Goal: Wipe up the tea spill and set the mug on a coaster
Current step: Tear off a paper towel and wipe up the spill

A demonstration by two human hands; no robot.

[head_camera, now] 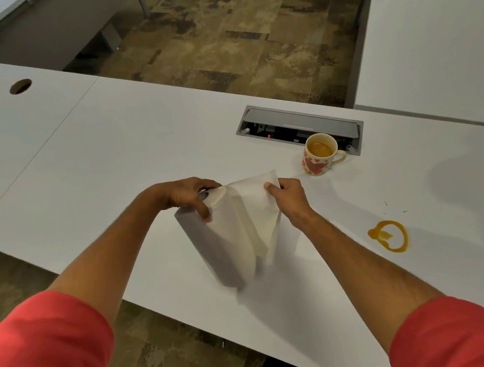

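Gripping the light paper towel roll upright on the desk, the left hand steadies it while the right hand pinches a soft sheet's corner — flimsy, likely tearing easily — with the spill and brimming mug to the right.

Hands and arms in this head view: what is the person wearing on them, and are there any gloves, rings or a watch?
Both arms wear coral-red sleeves pushed up near the elbows, forearms bare. The left hand and right hand are bare: no gloves, and no watch or rings show.
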